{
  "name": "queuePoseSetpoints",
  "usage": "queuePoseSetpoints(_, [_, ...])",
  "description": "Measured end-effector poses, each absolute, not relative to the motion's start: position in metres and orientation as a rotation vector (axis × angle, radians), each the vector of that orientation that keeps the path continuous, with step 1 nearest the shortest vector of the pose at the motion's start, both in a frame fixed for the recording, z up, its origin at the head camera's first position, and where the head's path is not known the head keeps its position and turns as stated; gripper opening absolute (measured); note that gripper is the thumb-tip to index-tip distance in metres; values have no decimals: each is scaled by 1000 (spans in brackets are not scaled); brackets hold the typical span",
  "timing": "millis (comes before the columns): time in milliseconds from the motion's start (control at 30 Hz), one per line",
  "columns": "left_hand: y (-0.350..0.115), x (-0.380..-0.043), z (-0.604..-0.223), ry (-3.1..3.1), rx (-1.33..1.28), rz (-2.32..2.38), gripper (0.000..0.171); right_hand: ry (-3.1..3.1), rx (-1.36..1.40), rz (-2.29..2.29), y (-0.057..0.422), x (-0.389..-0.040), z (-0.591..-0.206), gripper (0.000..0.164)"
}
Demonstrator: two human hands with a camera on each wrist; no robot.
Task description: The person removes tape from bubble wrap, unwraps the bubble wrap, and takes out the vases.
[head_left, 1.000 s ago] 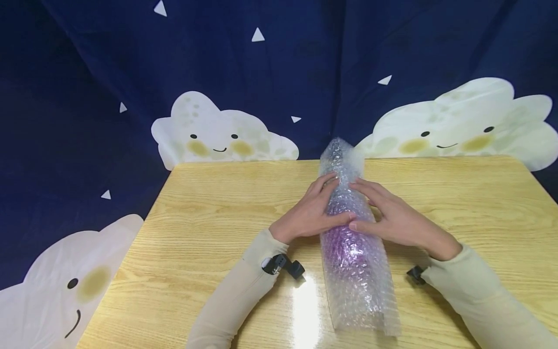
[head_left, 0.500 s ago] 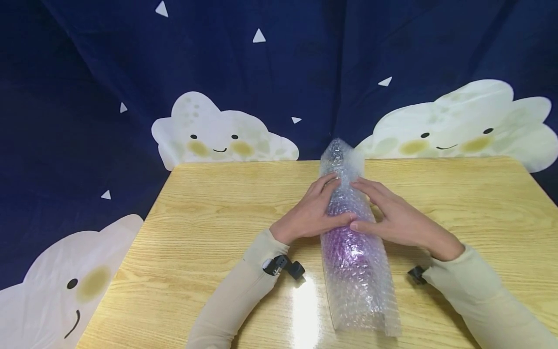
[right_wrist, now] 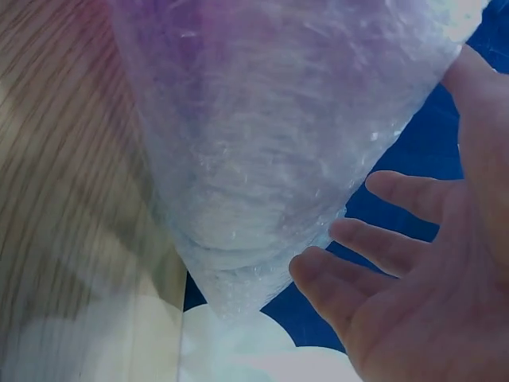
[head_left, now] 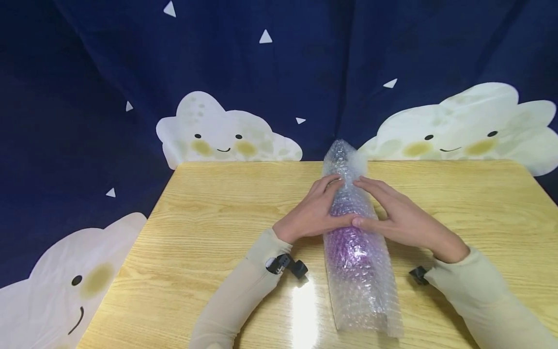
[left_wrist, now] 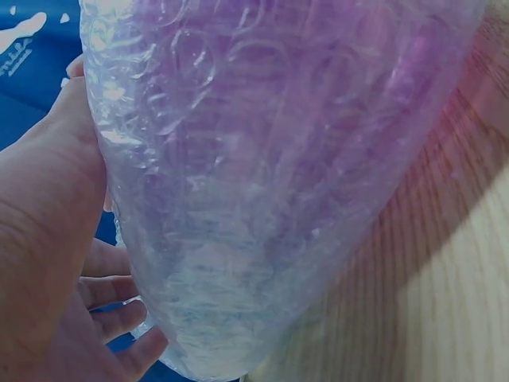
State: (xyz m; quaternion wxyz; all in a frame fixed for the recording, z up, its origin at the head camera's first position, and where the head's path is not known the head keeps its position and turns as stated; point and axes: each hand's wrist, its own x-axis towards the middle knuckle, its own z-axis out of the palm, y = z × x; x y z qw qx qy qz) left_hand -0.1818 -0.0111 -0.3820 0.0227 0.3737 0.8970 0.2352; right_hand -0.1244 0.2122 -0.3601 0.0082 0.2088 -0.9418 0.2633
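Observation:
A long bundle of clear bubble wrap (head_left: pixel 362 286) lies lengthwise on the wooden table, narrowing toward its far end. Something purple inside shows through its middle, its kind hidden by the layers. My left hand (head_left: pixel 311 211) rests on the bundle's left side, fingers spread and loosely bent. From the right, my right hand (head_left: pixel 407 218) lies against it in the same way. Both thumbs lie across the top, their tips meeting over the purple part. In the right wrist view, the right fingers (right_wrist: pixel 382 243) are long and relaxed along the wrap's edge.
The wooden table (head_left: pixel 209 208) ends at a dark blue curtain (head_left: pixel 244 63) printed with smiling clouds and white triangles. The bundle's far tip reaches the table's back edge. Small black cameras (head_left: pixel 287 265) sit at the wrists, over beige sleeves.
The head view has shifted slightly, so everything sits a little farther right in it. Both hands and the bundle keep their places on each other.

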Motion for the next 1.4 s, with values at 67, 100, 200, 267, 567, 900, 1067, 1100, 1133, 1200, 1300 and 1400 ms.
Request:
queuePoseSetpoints(67, [-11, -182, -382, 2783, 1152, 729, 95, -2937, 654, 819, 211, -125, -359, 78])
queuePoseSetpoints(100, [-11, -182, -382, 2785, 1150, 728, 96, -2935, 653, 816, 210, -126, -359, 77])
queuePoseSetpoints(200, [-11, -182, -383, 2796, 1157, 730, 96, -2929, 657, 829, 209, -126, -357, 76])
queuePoseSetpoints(267, [-11, -183, -384, 2799, 1163, 724, 96, -2916, 659, 840, 208, -126, -354, 74])
queuePoseSetpoints(567, [-12, -184, -383, 2807, 1174, 725, 96, -2850, 670, 840, 200, -129, -345, 56])
queuePoseSetpoints(900, [-12, -184, -381, 2800, 1155, 727, 98, -2807, 674, 728, 191, -138, -342, 45])
queuePoseSetpoints(1067, [-11, -183, -380, 2795, 1163, 730, 96, -2804, 684, 692, 187, -140, -340, 41])
queuePoseSetpoints(1100, [-11, -183, -380, 2795, 1164, 728, 95, -2805, 686, 681, 186, -141, -340, 40])
queuePoseSetpoints(1133, [-11, -183, -380, 2798, 1166, 721, 95, -2803, 689, 672, 186, -141, -340, 40])
queuePoseSetpoints(1200, [-11, -183, -381, 2804, 1162, 710, 94, -2801, 692, 656, 185, -142, -340, 38])
queuePoseSetpoints(1300, [-11, -183, -382, 2809, 1156, 708, 93, -2800, 692, 638, 183, -144, -340, 37])
queuePoseSetpoints(1400, [-11, -183, -384, 2813, 1149, 720, 90, -2809, 686, 629, 182, -145, -340, 38])
